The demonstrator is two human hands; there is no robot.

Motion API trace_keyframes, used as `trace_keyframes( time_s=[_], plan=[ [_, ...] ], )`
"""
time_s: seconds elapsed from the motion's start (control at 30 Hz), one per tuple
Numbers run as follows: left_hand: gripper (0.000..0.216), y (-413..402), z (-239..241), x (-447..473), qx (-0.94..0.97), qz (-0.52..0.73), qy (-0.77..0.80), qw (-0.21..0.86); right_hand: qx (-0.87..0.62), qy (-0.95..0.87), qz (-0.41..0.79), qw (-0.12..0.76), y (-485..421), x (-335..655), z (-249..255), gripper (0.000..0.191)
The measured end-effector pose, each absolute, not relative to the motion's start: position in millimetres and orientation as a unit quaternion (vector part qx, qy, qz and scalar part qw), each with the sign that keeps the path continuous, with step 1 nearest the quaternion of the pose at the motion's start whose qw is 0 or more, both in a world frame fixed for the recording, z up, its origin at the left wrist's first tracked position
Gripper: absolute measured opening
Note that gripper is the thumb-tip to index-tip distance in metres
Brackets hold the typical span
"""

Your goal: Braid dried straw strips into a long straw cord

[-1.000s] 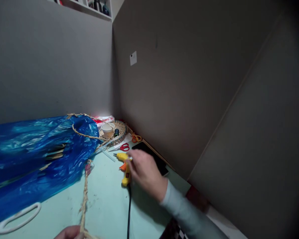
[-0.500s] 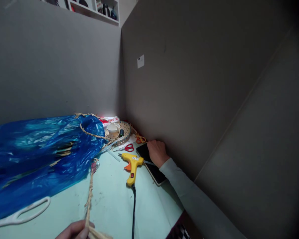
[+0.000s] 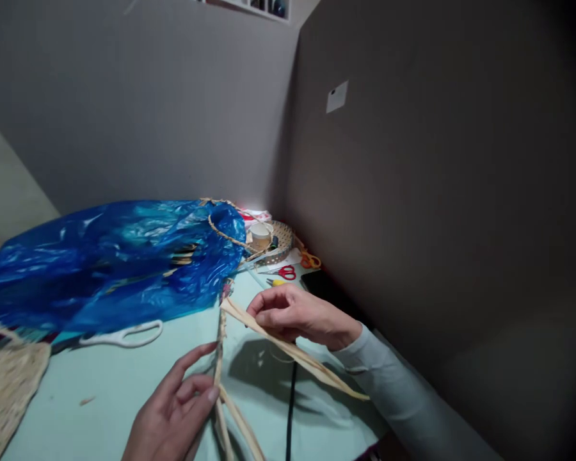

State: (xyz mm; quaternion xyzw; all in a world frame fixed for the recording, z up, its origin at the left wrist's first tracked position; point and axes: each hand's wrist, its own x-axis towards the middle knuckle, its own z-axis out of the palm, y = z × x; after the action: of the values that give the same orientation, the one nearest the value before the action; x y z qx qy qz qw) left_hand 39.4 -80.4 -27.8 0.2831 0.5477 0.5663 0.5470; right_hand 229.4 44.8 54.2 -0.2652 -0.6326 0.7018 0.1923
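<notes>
My left hand pinches a braided straw cord between thumb and fingers near the bottom edge of the view. The cord runs away from me over the pale green table toward the blue bag. My right hand is closed on a flat pale straw strip, which slants from the cord's middle down to the right. The two hands are a short way apart. Most of the yellow glue gun is hidden behind my right hand, and its black cable runs toward me.
A crumpled blue plastic bag covers the table's left. White cord lies before it. A woven mat shows at bottom left. In the corner sit a woven basket with a paper cup, red scissors and orange scissors.
My right hand left the dark phone by the wall, came back toward me and took hold of a straw strip. The view swung left and down; the left hand came further into view.
</notes>
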Motion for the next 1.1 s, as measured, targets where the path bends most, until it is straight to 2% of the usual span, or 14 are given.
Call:
trace_keyframes(
  time_s=[0.1, 0.23, 0.43, 0.63, 0.9, 1.1],
  plan=[
    [0.059, -83, -22, 43, 0.299, 0.58, 0.553, 0.518, -0.247, -0.609, 0.74, 0.144, 43, 215, 36, 0.008],
    [0.037, -87, -14, 44, 0.291, 0.544, 0.582, 0.53, -0.263, -0.649, 0.703, 0.127, 34, 204, 24, 0.007],
    [0.031, -87, -8, 38, 0.377, 0.473, 0.61, 0.511, -0.268, -0.749, 0.584, 0.165, 23, 198, 18, 0.005],
    [0.027, -86, -15, 35, 0.392, 0.478, 0.628, 0.472, -0.281, -0.78, 0.533, 0.169, 22, 197, 13, 0.007],
    [0.027, -86, -8, 41, 0.352, 0.478, 0.637, 0.492, -0.274, -0.77, 0.552, 0.164, 24, 197, 8, 0.007],
    [0.018, -86, -4, 48, 0.319, 0.511, 0.634, 0.484, -0.27, -0.756, 0.576, 0.156, 23, 196, 7, 0.006]
  ],
)
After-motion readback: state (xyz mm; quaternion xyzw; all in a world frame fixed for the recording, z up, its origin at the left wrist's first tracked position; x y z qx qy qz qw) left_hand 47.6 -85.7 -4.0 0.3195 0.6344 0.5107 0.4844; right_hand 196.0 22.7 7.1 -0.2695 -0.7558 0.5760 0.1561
